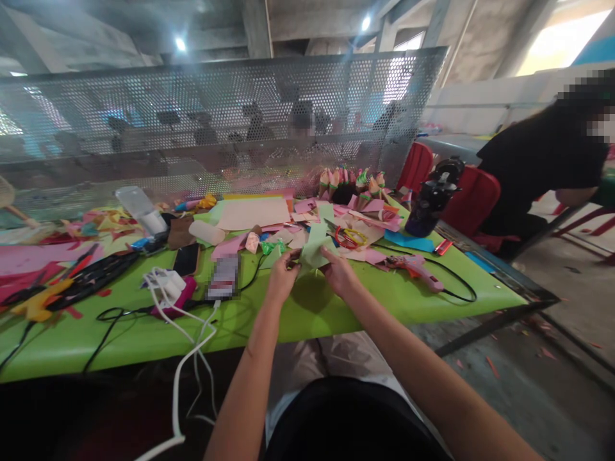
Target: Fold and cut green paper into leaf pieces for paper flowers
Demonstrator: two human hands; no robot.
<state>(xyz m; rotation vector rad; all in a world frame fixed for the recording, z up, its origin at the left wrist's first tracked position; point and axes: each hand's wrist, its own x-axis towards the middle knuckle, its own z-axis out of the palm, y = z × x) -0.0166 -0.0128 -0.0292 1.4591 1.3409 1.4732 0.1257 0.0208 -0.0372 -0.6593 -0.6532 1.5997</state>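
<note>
Between both hands, just above the green tabletop (317, 320), is a strip of pale green paper (314, 251). My left hand (285, 274) pinches the strip's left edge with its fingers closed. On the other side, my right hand (339, 273) has its thumb and fingers closed on the right edge. Red-handled scissors (344, 238) and yellow-handled scissors (356, 237) lie just beyond the right hand among paper scraps. A pink glue gun (423, 271) rests farther right. Shiny green wrapping (275, 248) sits close to my left hand.
A dark bottle (430, 203) stands at the right back, near paper cones (350, 182). Phones (186, 260), white cables (192, 342) and a yellow glue gun (45, 301) occupy the left. A perforated metal screen (216, 128) borders the back. A person in black (542, 147) sits to the right.
</note>
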